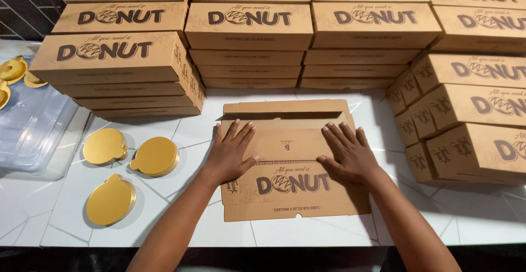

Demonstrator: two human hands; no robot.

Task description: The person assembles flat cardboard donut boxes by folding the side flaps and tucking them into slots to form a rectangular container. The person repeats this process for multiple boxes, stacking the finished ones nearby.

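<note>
- Currently both hands lie flat, palms down, on a flat brown cardboard box blank (290, 159) in the middle of the white tiled table (219, 233).
- Left hand (230, 154): fingers spread, pressing the left part of the folded-over panel; nothing pinched.
- Right hand (348, 154): fingers slightly fanned, pressing the right part of the same panel, likely to hold the fold down along its crease.
- Blank sits directly under both hands; its printed front panel lies nearer the person, between the wrists, and its rear flap lies beyond the fingertips.
- Finished boxes, same brown print, stacked in a U around the work spot: left stack (118, 69), rear stacks (307, 30), right stack (466, 118). That probably keeps the centre free for folding.
- 3 round gold cake boards (131, 170) lie left of the blank, apart from it; a clear plastic tray (33, 129) sits further left.
</note>
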